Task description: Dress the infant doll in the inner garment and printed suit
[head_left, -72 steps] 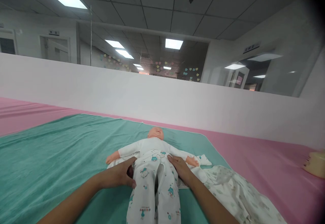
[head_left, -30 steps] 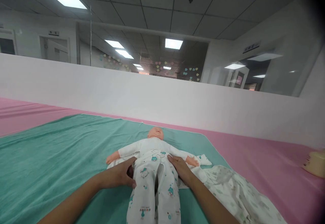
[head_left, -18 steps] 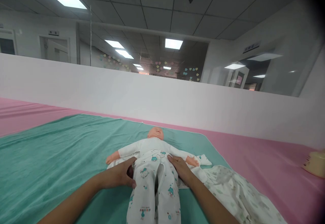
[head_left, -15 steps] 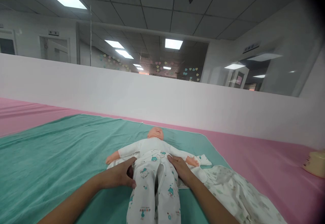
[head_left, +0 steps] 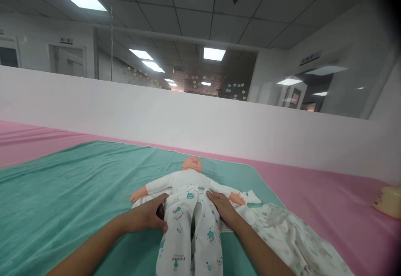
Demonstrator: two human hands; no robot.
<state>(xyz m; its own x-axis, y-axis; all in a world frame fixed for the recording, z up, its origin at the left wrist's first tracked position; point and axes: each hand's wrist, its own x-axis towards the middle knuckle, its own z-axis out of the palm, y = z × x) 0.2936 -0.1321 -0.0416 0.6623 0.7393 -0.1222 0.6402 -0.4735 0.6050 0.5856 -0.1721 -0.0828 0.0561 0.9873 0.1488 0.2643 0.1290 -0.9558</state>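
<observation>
Left hand (head_left: pixel 146 216): fingers curled against the hip of the doll's printed trousers (head_left: pixel 189 234); whether it pinches the fabric, cannot tell. Right hand (head_left: pixel 223 208): flat, fingers extended along the other hip. Baby doll (head_left: pixel 187 181) supine, arms spread, head pointing away, on teal towel (head_left: pixel 78 184). Patterned cloth (head_left: pixel 294 236) crumpled just right of the doll. Pink sheet (head_left: pixel 316 192) beneath everything; white partition (head_left: pixel 200 121) behind.
</observation>
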